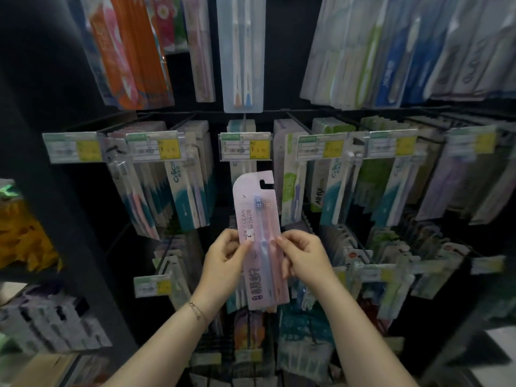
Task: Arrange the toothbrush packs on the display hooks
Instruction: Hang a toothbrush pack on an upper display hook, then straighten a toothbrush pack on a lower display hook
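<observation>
Both hands, left hand (223,258) and right hand (303,254), pinch the pink two-brush cardboard toothbrush pack (258,244) upright by its edges, just below the central price-tagged display hook (245,145) (not yet hung), neighbouring hooks already full.

Location type: retail shop, oral-care aisle. Indicators: a dark display rack (92,247) fitted with rows of hooks (297,121), each loaded with many identical carded toothbrush packs (190,174) hanging one behind another. Price tags (245,146) in clear holders, printed green, white and yellow, sit at the hook ends. More packaged goods (131,48) hang on the tier above, and further stock fills adjoining shelves (42,317) at left.
</observation>
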